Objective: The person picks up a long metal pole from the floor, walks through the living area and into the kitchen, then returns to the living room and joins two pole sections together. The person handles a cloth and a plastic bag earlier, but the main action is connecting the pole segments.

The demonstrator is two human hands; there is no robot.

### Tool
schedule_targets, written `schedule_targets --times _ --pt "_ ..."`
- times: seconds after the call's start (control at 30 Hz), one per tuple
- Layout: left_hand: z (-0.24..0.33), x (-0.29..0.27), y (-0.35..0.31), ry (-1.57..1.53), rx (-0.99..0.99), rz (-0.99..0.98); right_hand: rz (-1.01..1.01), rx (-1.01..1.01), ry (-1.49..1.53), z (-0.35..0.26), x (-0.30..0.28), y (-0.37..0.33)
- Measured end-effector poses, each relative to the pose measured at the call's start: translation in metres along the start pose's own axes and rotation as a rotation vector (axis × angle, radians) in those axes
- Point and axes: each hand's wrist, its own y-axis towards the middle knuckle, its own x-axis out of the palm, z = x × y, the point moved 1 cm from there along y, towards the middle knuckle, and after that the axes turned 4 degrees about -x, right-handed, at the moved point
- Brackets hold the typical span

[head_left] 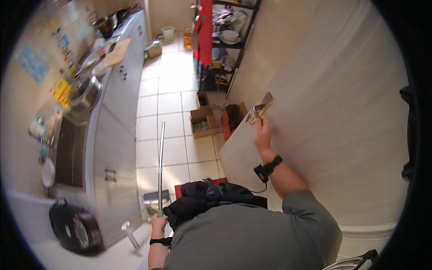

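Note:
My left hand (158, 223), low and left of my body, is wrapped round a long silver pole (161, 166) with a green section at the grip. The pole's far end is bare and points away over the floor; its near end is hidden, so I cannot tell what tool it belongs to. My right hand (263, 135) reaches forward and is closed on the lever door handle (256, 112). That handle sits on a metal plate near the edge of a white door (315, 148). Straps circle both wrists.
A counter with a sink (69, 153), steel pot (85, 95) and cutting board (116, 52) runs along the left. Cardboard boxes (203, 122) stand on the tiled floor (170, 150), before a black shelf rack (229, 45). A red mat (178, 191) lies close to me.

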Motion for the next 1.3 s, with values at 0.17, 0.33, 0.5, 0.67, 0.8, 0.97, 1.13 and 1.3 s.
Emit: schedule_targets --times 0.17,0.33,0.5,0.67,0.8,0.97,1.13,1.3 --pt "0.093 -0.016 0.099 0.048 0.142 0.087 0.045 0.043 -0.004 0.003 -0.012 0.002" --pt "0.182 -0.030 0.172 0.090 0.217 0.120 0.077 0.146 0.285 0.048 -0.013 -0.024" --pt "0.289 -0.055 0.258 0.247 0.175 0.018 -0.590 0.566 -0.230 0.104 0.045 -0.054" --pt "0.368 -0.100 0.331 0.235 0.282 0.008 -0.774 0.643 -0.219 0.118 0.149 0.009" --pt "0.421 -0.144 0.352 0.310 0.247 -0.043 -0.563 0.469 -0.199 0.099 0.221 0.110" --pt "0.475 -0.162 0.366 0.218 0.242 -0.055 -0.364 0.651 -0.112 0.102 0.263 0.241" --pt "0.528 -0.171 0.377 0.334 0.268 0.068 -0.239 0.705 0.087 0.136 0.303 0.394" --pt "0.587 -0.181 0.361 0.189 0.161 0.025 -0.160 0.699 -0.239 0.158 0.332 0.529"
